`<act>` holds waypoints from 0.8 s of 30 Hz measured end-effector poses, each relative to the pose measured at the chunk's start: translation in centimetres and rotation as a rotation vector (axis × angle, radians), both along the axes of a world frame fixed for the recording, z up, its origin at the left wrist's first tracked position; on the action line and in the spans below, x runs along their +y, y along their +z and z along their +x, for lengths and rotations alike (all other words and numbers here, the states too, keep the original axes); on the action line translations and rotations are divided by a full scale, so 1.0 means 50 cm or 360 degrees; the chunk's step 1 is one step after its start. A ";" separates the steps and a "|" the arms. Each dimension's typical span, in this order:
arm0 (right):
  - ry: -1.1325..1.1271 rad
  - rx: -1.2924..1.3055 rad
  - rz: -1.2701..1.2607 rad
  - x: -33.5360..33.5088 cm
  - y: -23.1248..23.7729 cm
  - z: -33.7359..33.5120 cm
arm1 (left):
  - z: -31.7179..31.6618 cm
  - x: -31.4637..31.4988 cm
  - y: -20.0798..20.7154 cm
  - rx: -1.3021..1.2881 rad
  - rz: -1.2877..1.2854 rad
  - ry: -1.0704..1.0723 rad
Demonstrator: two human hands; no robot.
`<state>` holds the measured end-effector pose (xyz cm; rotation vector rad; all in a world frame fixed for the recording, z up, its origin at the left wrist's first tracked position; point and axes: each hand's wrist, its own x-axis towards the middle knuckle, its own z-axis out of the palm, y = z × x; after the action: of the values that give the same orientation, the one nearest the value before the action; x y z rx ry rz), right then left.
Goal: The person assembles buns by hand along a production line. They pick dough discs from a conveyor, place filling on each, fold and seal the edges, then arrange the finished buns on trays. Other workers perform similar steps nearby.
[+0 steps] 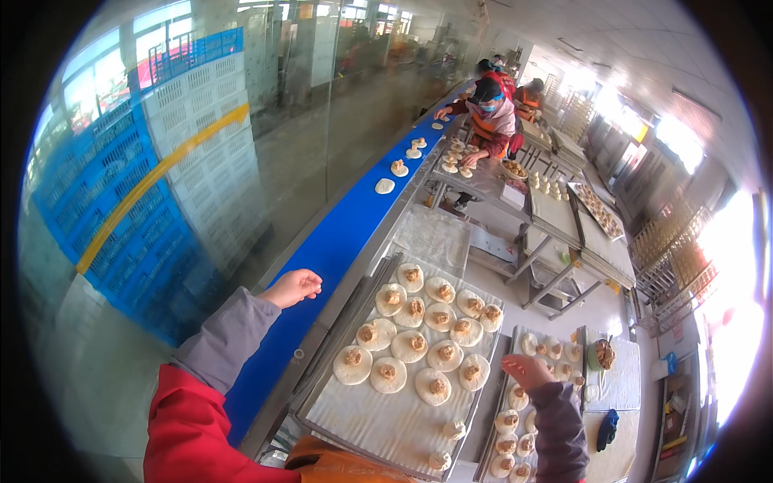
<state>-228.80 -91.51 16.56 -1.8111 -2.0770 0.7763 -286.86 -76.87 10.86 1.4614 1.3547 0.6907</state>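
My left hand (294, 288) hovers over the blue conveyor belt (316, 241), fingers loosely curved and holding nothing I can see. My right hand (527, 372), fingers stretched out and empty, is just right of a lined tray (362, 419). On that tray lie several flat dough rounds (352, 365), each topped with brown filling (440, 318). Two small, gathered dough pieces (454, 429) sit near the tray's lower right corner. Farther up the belt come a bare dough round (384, 186) and several with filling (399, 167).
A second tray of filled rounds (506, 444) lies right of my right forearm, beside a bowl of filling (601, 354) and a dark glove (608, 430). Co-workers (489, 121) handle dough along the belt ahead. Stacked crates (121, 217) stand behind glass at left.
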 end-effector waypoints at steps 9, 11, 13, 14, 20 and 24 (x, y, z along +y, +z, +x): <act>0.0351 0.0012 -0.0036 0.197 0.001 -0.123 | -0.025 0.062 -0.054 -0.0043 -0.0073 -0.0078; 0.0412 0.0020 -0.0019 0.247 -0.008 -0.168 | -0.029 0.123 -0.075 -0.0022 -0.0039 -0.0068; 0.0458 0.0000 -0.0045 0.298 -0.006 -0.214 | -0.036 0.206 -0.107 0.0022 -0.0023 -0.0093; 0.0462 -0.0003 -0.0069 0.316 -0.007 -0.240 | -0.042 0.255 -0.127 0.0044 -0.0053 -0.0087; 0.0727 -0.0247 -0.0169 0.457 -0.015 -0.386 | -0.049 0.545 -0.289 0.0149 -0.0190 0.0394; 0.0794 -0.0204 -0.0182 0.519 -0.065 -0.452 | -0.013 0.666 -0.413 0.0432 0.0099 0.0559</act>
<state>-251.39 -65.55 13.29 -1.4338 -2.6665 0.9323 -287.52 -43.58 -9.80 1.4170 1.8428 0.7807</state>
